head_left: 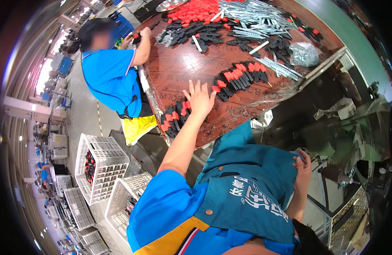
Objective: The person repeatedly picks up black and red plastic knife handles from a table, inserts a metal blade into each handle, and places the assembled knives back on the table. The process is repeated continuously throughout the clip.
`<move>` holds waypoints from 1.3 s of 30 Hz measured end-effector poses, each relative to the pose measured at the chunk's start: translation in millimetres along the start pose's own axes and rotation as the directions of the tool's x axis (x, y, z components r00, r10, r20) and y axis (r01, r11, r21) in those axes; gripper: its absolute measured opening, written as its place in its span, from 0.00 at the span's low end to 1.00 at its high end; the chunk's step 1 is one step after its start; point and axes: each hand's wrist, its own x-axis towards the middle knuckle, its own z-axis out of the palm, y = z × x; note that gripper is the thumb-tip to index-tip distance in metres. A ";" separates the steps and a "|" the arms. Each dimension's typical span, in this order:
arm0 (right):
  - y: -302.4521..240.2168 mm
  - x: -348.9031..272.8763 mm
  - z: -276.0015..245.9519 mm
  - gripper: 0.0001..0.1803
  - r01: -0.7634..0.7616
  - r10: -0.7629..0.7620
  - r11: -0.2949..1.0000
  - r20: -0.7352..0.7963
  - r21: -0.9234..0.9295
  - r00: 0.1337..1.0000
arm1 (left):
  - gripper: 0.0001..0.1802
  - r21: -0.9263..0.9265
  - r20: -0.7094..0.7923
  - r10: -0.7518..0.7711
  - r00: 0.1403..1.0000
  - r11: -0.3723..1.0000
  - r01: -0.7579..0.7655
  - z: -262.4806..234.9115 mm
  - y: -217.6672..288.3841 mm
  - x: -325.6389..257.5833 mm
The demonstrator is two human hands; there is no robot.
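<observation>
My left hand is stretched over the reddish-brown tabletop, its fingers spread and nothing held. It lies between two rows of slim black parts with red ends. The longer row curves away to the right, its near end beside my fingertips. The shorter row sits to the left of my wrist, partly covered by my hand and forearm. My right hand hangs low at the right, beside my dark green apron. Its fingers are loosely bent and apart, with nothing visible in them.
At the table's far side are heaps of red pieces, black parts and grey metal strips. A clear plastic bag lies near the right edge. A co-worker in blue handles parts at the left. White crates stand below.
</observation>
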 end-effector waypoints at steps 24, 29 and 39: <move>41.6 -11.3 -46.0 0.22 0.020 -0.005 0.991 -0.121 0.130 0.993 | 0.73 -0.237 0.573 -0.578 0.581 0.562 0.793 58.6 29.7 122.3; 48.8 -9.5 -51.5 0.21 -0.004 0.018 0.991 -0.112 0.132 0.994 | 0.71 -0.261 0.446 -0.659 0.605 0.551 0.793 42.0 81.1 127.3; 58.4 -12.8 -68.5 0.19 -0.031 0.059 0.987 -0.173 0.160 0.983 | 0.50 -0.357 0.671 -0.438 0.598 0.517 0.778 56.7 37.0 133.2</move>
